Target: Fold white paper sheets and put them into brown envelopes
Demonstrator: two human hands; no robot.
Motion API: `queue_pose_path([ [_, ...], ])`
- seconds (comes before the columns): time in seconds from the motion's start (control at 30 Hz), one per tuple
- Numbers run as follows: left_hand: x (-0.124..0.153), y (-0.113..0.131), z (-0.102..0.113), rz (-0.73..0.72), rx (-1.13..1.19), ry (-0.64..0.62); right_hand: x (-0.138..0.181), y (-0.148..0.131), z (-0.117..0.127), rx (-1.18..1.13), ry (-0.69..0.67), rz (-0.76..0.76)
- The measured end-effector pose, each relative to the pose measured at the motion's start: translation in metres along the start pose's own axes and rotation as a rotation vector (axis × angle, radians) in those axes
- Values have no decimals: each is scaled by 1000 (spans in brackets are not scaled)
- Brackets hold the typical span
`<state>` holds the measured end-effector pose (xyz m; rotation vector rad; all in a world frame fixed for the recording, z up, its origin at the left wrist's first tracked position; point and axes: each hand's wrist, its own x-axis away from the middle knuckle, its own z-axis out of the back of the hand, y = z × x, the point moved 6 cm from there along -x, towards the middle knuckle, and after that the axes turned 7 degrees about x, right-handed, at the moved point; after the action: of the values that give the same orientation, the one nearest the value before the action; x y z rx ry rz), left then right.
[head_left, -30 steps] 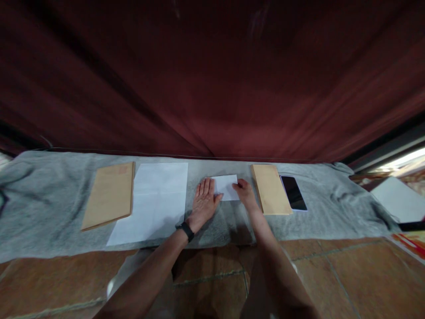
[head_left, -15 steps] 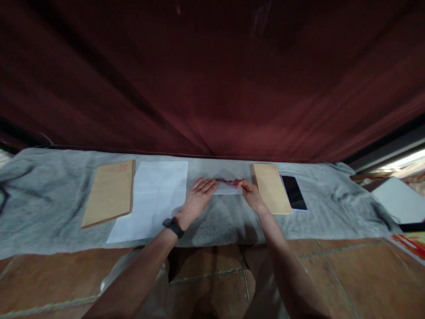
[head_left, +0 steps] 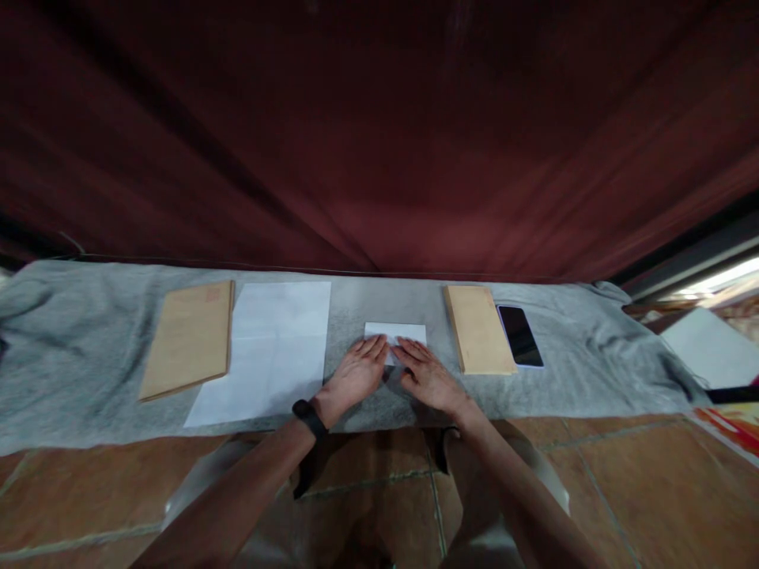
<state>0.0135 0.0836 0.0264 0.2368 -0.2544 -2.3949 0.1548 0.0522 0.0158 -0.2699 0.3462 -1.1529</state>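
One gray cloth (head_left: 593,356) spreads beneath; right of the large white sheet (head_left: 276,348), the left hand (head_left: 357,370) and right hand (head_left: 432,381) lie open, palms down, fingers flat on the small white paper (head_left: 394,329). Pressing well likely means even weight, edges aligned, fingertips sweeping outward.

A long grey cloth (head_left: 581,356), rumpled towards both ends, carries everything in a loose row; at the left lies a stack of large tan envelopes (head_left: 188,340), overlapping the edge of a big white sheet (head_left: 278,348) (faintly creased across its middle); near the centre a small white paper (head_left: 403,329) lies flat; further right rests a narrower tan stack (head_left: 481,332), with a dark-screened phone (head_left: 520,336) just beside it.
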Motion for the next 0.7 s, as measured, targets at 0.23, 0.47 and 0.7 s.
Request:
queue_pose_path([
  [0.23, -10, -5, -3, -6, 77, 40, -18, 17, 0, 76, 123, -210],
  [0.47, -9, -21, -12, -11, 68, -34, -18, 10, -13, 336, 125, -317],
  [0.7, 0, -30, -11, 8, 60, -4, -12, 18, -11, 414, 140, -343],
])
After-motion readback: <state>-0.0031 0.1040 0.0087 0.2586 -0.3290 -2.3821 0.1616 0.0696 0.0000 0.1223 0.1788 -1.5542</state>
